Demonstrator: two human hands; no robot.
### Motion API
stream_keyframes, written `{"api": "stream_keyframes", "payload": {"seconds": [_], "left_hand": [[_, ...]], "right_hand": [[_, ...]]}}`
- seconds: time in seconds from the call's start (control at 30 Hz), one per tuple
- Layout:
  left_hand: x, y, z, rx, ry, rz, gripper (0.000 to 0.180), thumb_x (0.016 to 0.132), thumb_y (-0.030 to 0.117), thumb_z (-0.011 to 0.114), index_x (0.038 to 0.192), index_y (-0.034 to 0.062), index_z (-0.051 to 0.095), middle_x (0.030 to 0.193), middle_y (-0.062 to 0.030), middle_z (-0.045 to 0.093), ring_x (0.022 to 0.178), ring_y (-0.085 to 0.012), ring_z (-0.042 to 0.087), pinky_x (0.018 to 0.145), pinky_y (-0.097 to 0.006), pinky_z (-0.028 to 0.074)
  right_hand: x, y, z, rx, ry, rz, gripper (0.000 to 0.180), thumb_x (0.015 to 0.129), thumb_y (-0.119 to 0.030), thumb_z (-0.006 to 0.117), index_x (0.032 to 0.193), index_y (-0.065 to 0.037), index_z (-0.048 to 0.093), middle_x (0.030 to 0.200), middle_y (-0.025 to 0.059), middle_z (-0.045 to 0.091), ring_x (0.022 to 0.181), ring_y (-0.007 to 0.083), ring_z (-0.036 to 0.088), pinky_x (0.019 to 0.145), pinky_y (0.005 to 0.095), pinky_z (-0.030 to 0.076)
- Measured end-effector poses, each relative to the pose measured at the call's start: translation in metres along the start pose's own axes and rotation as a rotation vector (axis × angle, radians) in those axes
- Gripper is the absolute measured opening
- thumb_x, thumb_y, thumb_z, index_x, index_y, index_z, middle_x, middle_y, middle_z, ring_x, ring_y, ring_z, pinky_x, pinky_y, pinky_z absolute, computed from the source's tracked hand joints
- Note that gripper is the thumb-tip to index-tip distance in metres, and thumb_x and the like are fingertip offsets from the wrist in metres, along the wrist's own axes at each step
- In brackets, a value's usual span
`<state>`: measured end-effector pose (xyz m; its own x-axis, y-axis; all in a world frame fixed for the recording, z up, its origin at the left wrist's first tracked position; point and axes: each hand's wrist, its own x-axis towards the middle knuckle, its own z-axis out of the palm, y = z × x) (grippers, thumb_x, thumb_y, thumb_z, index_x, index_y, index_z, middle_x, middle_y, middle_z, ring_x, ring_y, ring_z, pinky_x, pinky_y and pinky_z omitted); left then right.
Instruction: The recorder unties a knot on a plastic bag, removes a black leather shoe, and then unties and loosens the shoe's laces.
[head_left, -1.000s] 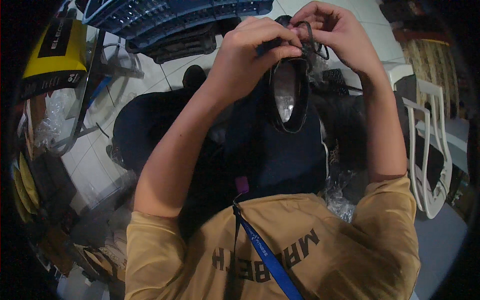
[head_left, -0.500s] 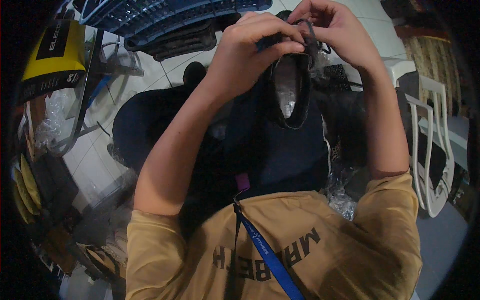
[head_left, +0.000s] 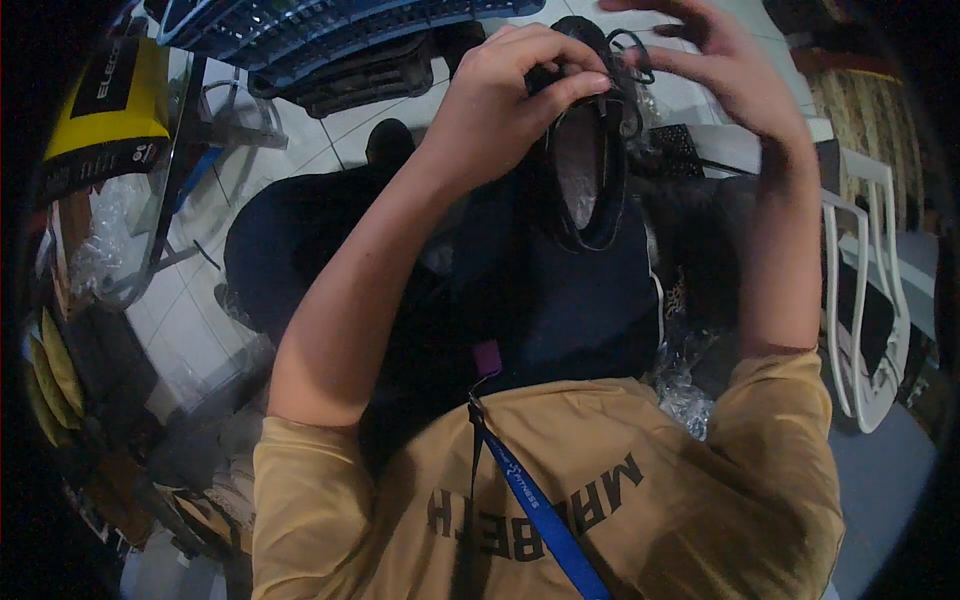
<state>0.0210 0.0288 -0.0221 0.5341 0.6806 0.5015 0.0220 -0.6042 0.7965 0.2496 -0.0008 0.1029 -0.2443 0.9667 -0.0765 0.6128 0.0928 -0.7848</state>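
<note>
A black lace-up shoe (head_left: 616,205) rests on my dark-trousered leg, its opening toward me and its pale insole showing. My left hand (head_left: 520,95) pinches the black shoelace (head_left: 641,75) between thumb and forefinger, over the shoe's upper. A loop of that lace stands out to the right of the pinch. Off to the right, my right hand (head_left: 722,72) has its fingers spread, the nearest fingertips close beside the loop. Whether they touch the lace is hard to make out.
Blue plastic basket (head_left: 300,35) at the top, with a black crate (head_left: 345,85) under it. A white plastic chair (head_left: 860,290) stands at right. Yellow-and-black box (head_left: 105,115) and metal frame at left. Clear plastic wrap (head_left: 685,395) lies beside my right leg.
My right hand has pulled away from the lace, moving right with its fingers spreading. The lace loop now shows. My left hand keeps its pinch; the shoe has barely shifted.
</note>
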Motion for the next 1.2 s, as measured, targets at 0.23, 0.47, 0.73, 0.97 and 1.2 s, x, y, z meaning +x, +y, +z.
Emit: {"api": "stream_keyframes", "payload": {"seconds": [0.23, 0.47, 0.73, 0.97, 1.2], "left_hand": [[-0.003, 0.002, -0.001, -0.045, 0.01, -0.035, 0.02, 0.096, 0.017, 0.083, 0.11, 0.0028, 0.078, 0.104, -0.0069, 0.077, 0.101, -0.0204, 0.07, 0.092, -0.032, 0.054], [-0.003, 0.005, 0.001, -0.143, -0.001, -0.131, 0.021, 0.098, 0.016, 0.08, 0.113, 0.0017, 0.077, 0.104, -0.0053, 0.076, 0.098, -0.0155, 0.07, 0.09, -0.029, 0.053], [-0.006, 0.016, 0.003, -0.498, 0.09, -0.423, 0.022, 0.102, 0.021, 0.079, 0.114, 0.0025, 0.077, 0.096, 0.0034, 0.071, 0.085, -0.004, 0.06, 0.078, -0.024, 0.049], [-0.008, 0.009, 0.007, -0.554, 0.091, -0.432, 0.027, 0.1, 0.025, 0.08, 0.114, 0.0019, 0.078, 0.092, 0.002, 0.072, 0.083, -0.0044, 0.061, 0.074, -0.023, 0.048], [-0.006, 0.009, 0.0, -0.5, -0.025, -0.416, 0.022, 0.105, 0.02, 0.076, 0.119, 0.0029, 0.075, 0.103, 0.0058, 0.071, 0.095, -0.0017, 0.062, 0.086, -0.02, 0.048]], "right_hand": [[-0.05, 0.019, 0.02, -0.49, 0.423, -0.544, 0.037, 0.079, 0.001, 0.088, 0.114, -0.006, 0.08, 0.113, 0.0059, 0.076, 0.108, 0.0217, 0.07, 0.095, 0.0354, 0.055], [-0.055, 0.023, 0.072, -0.595, 0.408, -0.558, 0.032, 0.077, -0.011, 0.088, 0.109, -0.012, 0.084, 0.106, 0.0062, 0.074, 0.103, 0.0284, 0.07, 0.087, 0.0398, 0.058], [-0.123, -0.042, 0.072, 0.039, -0.364, -0.328, 0.011, 0.086, -0.015, 0.083, 0.09, -0.008, 0.076, 0.083, 0.0059, 0.067, 0.085, 0.0281, 0.067, 0.077, 0.042, 0.056], [-0.137, -0.038, 0.081, 0.196, -0.89, -0.151, 0.017, 0.091, -0.022, 0.081, 0.101, -0.008, 0.078, 0.089, 0.0104, 0.073, 0.091, 0.0323, 0.072, 0.08, 0.0417, 0.058], [-0.07, -0.015, 0.041, 0.011, 0.275, 0.1, 0.023, 0.1, -0.016, 0.079, 0.119, -0.002, 0.08, 0.105, 0.004, 0.08, 0.094, 0.008, 0.069, 0.086, 0.0269, 0.055]]}}
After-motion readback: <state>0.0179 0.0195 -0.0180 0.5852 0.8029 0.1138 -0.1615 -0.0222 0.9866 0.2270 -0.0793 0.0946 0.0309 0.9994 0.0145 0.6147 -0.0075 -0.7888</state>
